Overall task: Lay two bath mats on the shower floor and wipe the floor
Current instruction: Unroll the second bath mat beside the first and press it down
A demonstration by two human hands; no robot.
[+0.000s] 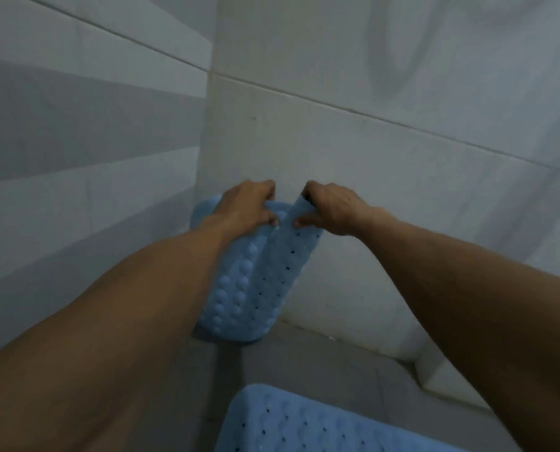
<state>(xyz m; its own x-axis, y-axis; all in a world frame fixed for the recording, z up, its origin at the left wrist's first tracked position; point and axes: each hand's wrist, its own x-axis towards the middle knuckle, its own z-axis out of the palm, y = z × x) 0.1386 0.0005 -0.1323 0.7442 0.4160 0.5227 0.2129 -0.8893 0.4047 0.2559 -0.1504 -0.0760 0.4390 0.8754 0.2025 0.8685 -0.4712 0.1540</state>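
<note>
A light blue bath mat (259,282) with bumps and small holes stands folded upright in the corner of the shower, its lower edge on the grey floor (304,363). My left hand (246,203) grips its top edge on the left. My right hand (331,207) pinches the other flap of the top edge on the right. A second blue bath mat (304,422) lies flat on the floor at the bottom of the view, partly cut off by the frame.
White tiled walls (370,141) close in at the back and right. A grey and white striped wall (76,141) runs along the left. A white raised ledge (435,376) borders the floor on the right.
</note>
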